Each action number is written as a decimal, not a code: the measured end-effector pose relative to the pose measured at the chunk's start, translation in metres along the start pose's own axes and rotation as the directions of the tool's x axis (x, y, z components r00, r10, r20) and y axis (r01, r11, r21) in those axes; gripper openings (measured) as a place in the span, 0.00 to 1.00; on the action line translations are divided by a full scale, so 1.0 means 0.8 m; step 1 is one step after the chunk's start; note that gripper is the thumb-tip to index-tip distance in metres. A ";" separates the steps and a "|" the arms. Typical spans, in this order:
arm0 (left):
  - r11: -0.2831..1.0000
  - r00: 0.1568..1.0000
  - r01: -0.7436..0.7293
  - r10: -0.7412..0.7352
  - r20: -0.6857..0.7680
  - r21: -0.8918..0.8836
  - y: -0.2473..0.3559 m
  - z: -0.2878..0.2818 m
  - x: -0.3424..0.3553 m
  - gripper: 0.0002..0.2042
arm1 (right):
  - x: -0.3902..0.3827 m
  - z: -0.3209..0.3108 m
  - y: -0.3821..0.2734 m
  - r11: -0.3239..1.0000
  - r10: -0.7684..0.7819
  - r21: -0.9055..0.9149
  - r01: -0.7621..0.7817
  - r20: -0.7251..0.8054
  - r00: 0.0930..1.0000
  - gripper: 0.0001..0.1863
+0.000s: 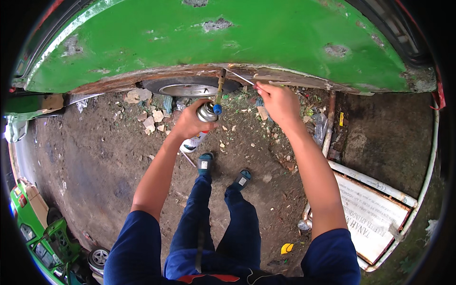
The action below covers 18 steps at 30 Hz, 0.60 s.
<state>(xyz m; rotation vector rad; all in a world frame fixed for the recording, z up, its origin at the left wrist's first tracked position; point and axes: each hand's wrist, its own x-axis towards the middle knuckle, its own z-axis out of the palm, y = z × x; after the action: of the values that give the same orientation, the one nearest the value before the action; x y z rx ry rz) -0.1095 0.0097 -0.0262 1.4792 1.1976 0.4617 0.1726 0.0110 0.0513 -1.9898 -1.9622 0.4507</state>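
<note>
My left hand (192, 124) grips a white gas canister (192, 142) fitted with a brass torch head (220, 90) and blue valve, its nozzle up at the lower edge of a worn green body panel (285, 33). My right hand (278, 102) is closed on a thin pale rod (241, 76), which slants up-left toward the nozzle tip at the brown, flaking strip (289, 78) along that edge. Whether a flame burns is unclear. Behind the torch, a wheel (176, 89) shows below the panel.
Dirt ground (109, 171) holds scattered fragments and plastic scraps. A white sign in a pipe frame (365, 223) lies at right, beside an upright-running pipe (328, 123). Green vehicle parts (35, 228) and a loose wheel (99, 256) are at lower left. My sandalled feet (205, 164) stand below the canister.
</note>
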 end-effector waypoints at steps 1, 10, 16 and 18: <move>0.999 0.999 0.033 -0.033 0.006 -0.008 0.002 -0.003 -0.005 0.39 | 0.008 0.012 -0.004 0.994 -0.018 -0.110 0.023 0.043 0.999 0.10; 0.999 0.999 0.006 -0.008 -0.052 -0.031 -0.019 -0.046 -0.053 0.36 | -0.024 -0.025 0.012 0.998 0.050 -0.034 -0.053 -0.096 0.994 0.10; 0.999 0.999 -0.028 0.027 -0.026 -0.020 -0.010 -0.030 -0.053 0.37 | -0.019 -0.029 -0.003 0.975 0.002 -0.221 -0.013 -0.049 0.999 0.10; 1.000 1.000 -0.023 0.023 -0.020 0.002 -0.005 -0.028 -0.055 0.38 | -0.014 -0.029 -0.012 0.962 -0.030 -0.272 0.022 -0.028 0.999 0.09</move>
<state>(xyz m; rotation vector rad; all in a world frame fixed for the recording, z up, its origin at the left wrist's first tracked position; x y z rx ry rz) -0.1475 -0.0173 -0.0091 1.4941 1.1981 0.4925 0.1740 0.0001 0.0760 -2.1125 -2.1240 0.1468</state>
